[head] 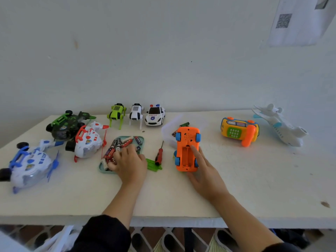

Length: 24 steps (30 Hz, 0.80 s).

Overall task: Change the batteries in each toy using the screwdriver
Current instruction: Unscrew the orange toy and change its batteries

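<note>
Underneath everything, a pale worn table (236,188) against a plain white wall (163,51), paper with a printed code (298,20) pinned far right. Left hand (130,164) over the green tray (141,140) of batteries (118,144), fingers curled among them; grip unclear. Right hand (205,171) spread, forefinger touching the upturned orange toy car (186,149). Screwdriver (159,155) lying between tray and car.

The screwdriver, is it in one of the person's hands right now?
No, the screwdriver lies on the table between the left hand, which is in the battery tray, and the right hand.
</note>
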Each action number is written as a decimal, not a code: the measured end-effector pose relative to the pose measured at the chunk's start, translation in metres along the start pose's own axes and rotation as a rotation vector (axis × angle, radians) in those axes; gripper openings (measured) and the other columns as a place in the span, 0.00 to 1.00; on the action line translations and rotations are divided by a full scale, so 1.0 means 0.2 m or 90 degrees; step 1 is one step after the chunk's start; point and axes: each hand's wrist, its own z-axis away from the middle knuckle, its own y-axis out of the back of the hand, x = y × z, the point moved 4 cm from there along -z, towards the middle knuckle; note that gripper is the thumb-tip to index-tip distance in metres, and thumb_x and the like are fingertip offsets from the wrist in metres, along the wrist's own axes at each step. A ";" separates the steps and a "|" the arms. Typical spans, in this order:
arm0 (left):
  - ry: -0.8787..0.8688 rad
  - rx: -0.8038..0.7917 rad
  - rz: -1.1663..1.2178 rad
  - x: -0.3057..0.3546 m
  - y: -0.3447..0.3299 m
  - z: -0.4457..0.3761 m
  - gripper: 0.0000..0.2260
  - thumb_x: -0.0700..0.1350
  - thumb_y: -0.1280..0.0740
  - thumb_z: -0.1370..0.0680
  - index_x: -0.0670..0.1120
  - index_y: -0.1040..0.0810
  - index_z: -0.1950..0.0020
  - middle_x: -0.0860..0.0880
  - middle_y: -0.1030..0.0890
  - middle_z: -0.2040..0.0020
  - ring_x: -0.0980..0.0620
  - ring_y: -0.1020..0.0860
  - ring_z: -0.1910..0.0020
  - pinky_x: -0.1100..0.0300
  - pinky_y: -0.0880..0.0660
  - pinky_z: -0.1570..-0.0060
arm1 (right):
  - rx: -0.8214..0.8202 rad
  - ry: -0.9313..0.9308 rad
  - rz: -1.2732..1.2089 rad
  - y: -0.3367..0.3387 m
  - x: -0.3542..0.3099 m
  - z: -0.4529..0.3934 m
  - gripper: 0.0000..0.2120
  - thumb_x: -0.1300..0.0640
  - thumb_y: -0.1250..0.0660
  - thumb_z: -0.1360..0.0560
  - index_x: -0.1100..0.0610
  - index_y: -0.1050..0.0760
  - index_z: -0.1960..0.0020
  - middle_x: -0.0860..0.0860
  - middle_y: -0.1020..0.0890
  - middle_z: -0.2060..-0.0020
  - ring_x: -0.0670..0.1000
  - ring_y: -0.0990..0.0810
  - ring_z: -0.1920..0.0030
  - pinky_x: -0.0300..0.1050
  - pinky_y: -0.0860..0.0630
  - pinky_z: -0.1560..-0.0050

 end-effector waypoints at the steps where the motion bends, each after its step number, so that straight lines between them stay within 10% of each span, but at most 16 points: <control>1: 0.001 -0.008 -0.010 0.00 0.00 0.00 0.09 0.46 0.35 0.26 0.46 0.25 0.48 0.47 0.23 0.47 0.44 0.34 0.43 0.50 0.41 0.50 | -0.005 -0.005 0.002 0.00 0.00 0.00 0.37 0.53 0.35 0.23 0.37 0.60 0.30 0.50 0.48 0.24 0.57 0.27 0.35 0.50 0.25 0.45; 19: -0.031 -0.079 -0.205 0.04 -0.04 0.03 0.15 0.39 0.44 0.23 0.45 0.28 0.37 0.46 0.27 0.38 0.44 0.36 0.39 0.49 0.38 0.46 | 0.034 0.016 -0.049 0.02 -0.03 0.01 0.33 0.41 0.38 0.26 0.44 0.49 0.26 0.57 0.31 0.33 0.56 0.25 0.38 0.44 0.26 0.50; 24: -0.061 -0.071 -0.207 0.06 -0.02 0.03 0.14 0.37 0.43 0.23 0.48 0.27 0.41 0.48 0.26 0.41 0.45 0.36 0.39 0.51 0.38 0.46 | 0.007 0.004 -0.071 0.03 -0.03 0.01 0.36 0.53 0.35 0.23 0.35 0.58 0.29 0.55 0.46 0.25 0.55 0.35 0.29 0.47 0.27 0.44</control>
